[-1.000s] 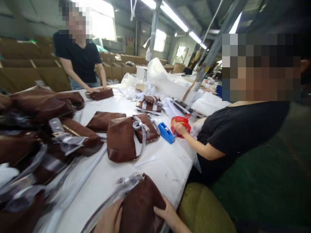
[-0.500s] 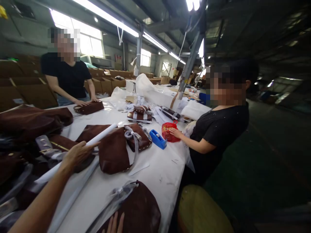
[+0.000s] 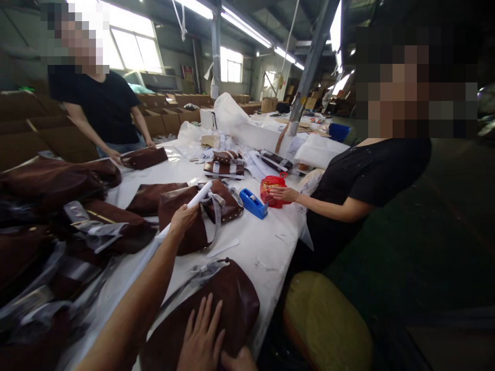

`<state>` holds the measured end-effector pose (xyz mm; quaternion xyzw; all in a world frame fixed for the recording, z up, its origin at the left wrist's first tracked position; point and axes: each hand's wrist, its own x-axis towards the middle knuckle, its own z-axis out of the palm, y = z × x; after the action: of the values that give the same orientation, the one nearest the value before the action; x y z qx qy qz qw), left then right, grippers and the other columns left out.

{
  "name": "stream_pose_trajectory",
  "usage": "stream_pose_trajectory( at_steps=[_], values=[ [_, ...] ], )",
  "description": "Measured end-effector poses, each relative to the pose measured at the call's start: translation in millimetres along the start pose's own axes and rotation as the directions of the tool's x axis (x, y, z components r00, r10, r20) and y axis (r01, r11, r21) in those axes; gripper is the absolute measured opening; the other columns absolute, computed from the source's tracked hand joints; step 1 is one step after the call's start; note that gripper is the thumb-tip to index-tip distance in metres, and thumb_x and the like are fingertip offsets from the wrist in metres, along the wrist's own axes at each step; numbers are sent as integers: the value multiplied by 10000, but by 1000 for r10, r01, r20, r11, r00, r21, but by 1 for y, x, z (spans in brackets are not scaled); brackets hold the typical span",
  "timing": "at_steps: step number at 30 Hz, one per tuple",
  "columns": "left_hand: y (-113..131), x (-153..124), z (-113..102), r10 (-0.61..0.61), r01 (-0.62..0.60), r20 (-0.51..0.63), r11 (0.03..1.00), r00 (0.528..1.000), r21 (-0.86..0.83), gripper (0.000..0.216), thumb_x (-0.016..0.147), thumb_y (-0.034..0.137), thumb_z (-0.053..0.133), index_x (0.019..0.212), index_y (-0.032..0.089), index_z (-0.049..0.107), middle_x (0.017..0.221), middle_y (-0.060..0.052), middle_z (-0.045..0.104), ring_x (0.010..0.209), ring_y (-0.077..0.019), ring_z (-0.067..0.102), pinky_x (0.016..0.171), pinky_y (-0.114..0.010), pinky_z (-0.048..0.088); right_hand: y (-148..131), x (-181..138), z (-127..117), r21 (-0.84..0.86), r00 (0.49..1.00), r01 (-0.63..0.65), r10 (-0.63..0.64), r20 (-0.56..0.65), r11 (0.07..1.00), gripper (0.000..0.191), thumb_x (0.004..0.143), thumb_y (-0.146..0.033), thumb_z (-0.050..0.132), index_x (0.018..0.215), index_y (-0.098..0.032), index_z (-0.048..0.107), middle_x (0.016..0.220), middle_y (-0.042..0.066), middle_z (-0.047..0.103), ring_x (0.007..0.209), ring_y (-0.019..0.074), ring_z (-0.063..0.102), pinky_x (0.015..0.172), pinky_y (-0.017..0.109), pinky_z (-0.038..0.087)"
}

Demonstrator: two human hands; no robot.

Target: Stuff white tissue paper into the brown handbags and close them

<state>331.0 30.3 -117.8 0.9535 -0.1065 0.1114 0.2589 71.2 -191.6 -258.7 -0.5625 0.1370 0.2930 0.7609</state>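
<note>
My left hand [image 3: 182, 218] is stretched out over the table and closed round a white paper roll [image 3: 199, 195], whose far end rests on a brown bag [image 3: 181, 219]. My right hand [image 3: 203, 337] lies flat, fingers spread, on another brown leather bag [image 3: 216, 314] at the table's near edge. That bag has a clear plastic wrap and a grey ribbon [image 3: 201, 270] at its top. A third brown bag with a grey bow [image 3: 222, 202] lies just past the roll.
A heap of brown bags [image 3: 58, 216] fills the left of the white table [image 3: 266, 247]. A seated person in black touches a red bag [image 3: 271, 189] beside a blue tape dispenser [image 3: 253, 203]. Another person stands at the far left. An olive stool [image 3: 325, 319] stands close by.
My left hand has slid further forward along the white roll and lifted its end onto the bag. My right hand has come further into view, flat on the near bag.
</note>
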Motion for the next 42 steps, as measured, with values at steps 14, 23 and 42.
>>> stream_pose_trajectory(
  at_steps=[14, 23, 42],
  values=[
    [93, -229, 36, -163, 162, 3, 982, 987, 96, 470, 873, 412, 651, 1317, 293, 547, 1377, -95, 539, 1251, -316, 506, 966, -551, 492, -62, -13, -34, 301, 961, -268, 277, 13, 915, 617, 618, -633, 819, 940, -156, 596, 978, 97, 723, 803, 206, 721, 676, 287, 546],
    [98, -296, 61, -336, 345, -80, 918, 938, 194, 416, 803, 181, 534, 1177, 304, 669, 1153, -85, 679, 1098, -334, 615, 910, -518, 527, -112, 0, -69, 96, 974, -223, 219, 50, 970, 536, 654, -516, 831, 955, -104, 666, 968, 135, 741, 789, 185, 716, 734, 282, 564],
    [94, -324, 92, -199, 197, -32, 912, 979, 361, 264, 976, 151, 432, 1107, 225, 648, 964, -67, 677, 926, -209, 575, 811, -366, 420, -157, 66, -125, -375, 353, 875, -125, 927, -307, 408, 943, -113, 458, 1273, -272, 637, 1108, 78, 688, 1027, 216, 572, 939, 387, 432]
  ],
)
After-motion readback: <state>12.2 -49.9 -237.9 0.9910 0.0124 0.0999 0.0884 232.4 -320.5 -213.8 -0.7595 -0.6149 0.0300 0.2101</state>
